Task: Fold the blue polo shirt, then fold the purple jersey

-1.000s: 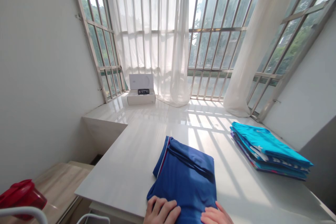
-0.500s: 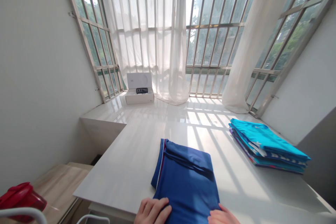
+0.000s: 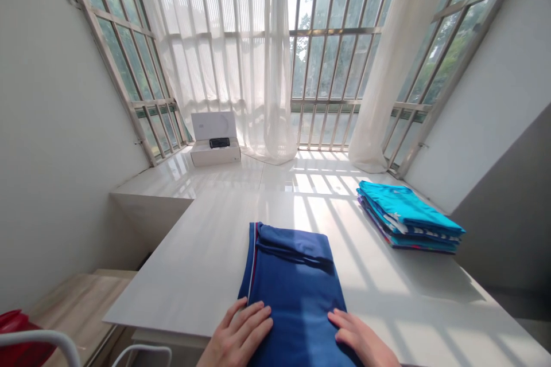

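Observation:
A folded dark blue garment [image 3: 297, 281] lies on the white table in front of me, with a white and red stripe down its left edge and a rumpled fold near its far end. My left hand [image 3: 241, 330] rests on its left side, fingers stretched out over the cloth. On the right edge, my right hand [image 3: 359, 338] touches the fabric with its fingers extended. Both palms face down. The garment's near end runs out of view at the bottom.
A stack of folded clothes [image 3: 408, 218], bright turquoise on top, sits at the right of the table [image 3: 181, 287]. An opened white box [image 3: 215, 152] with a dark item stands by the curtain [image 3: 275, 69]. Lower left are a red object [image 3: 21, 335] and a white curved bar [image 3: 47, 337].
Both hands have moved forward along the garment's sides, and more of each shows. The view has shifted, so the stack and box appear further left.

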### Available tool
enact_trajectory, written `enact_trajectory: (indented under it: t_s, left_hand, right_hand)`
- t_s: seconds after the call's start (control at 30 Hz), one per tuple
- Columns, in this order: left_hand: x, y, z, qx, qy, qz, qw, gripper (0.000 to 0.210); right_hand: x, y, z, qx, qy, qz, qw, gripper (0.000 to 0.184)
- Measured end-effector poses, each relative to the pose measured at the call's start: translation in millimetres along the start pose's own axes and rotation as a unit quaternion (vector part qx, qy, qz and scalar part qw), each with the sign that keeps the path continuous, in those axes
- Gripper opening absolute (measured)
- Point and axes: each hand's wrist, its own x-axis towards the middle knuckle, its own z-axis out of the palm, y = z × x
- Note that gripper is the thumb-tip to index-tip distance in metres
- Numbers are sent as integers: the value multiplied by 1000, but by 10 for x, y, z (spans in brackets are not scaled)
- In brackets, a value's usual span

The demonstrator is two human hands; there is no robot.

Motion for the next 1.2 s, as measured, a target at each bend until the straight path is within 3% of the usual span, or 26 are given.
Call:
enact_trajectory:
  t_s: [0.1, 0.23, 0.37, 0.53, 0.73, 0.87, 1.0, 1.2]
  left_hand:
    - [41, 24, -129, -38, -66, -53, 996, 57]
    - [157, 57, -286, -78, -122, -125, 982, 70]
    - [237, 64, -335, -137, -112, -151, 973, 64]
    - [422, 16, -381, -196, -66, -258, 944, 45]
    - [793, -173, -363, -155, -80, -348, 921, 12]
    - [940, -261, -288, -119, -111, -374, 913, 20]
    - [969, -310, -219, -71, -165, -437, 881, 16]
    - [1008, -379, -160, -39, -225, -460, 858, 26]
  right_hand:
    - [-9, -91, 33, 1, -9, 25, 1000, 47]
    - [43, -227, -20, 29, -15, 91, 995, 38]
    - [59, -223, -69, 93, -28, 130, 987, 38]
    - [234, -241, -104, 111, -24, 231, 966, 35]
    - [654, -190, -80, 63, -9, 360, 931, 35]
    - [805, -49, -25, 64, -3, 413, 909, 32]
    - [862, 30, 14, 54, -3, 427, 903, 27]
    - [856, 105, 44, -113, -46, 438, 891, 34]
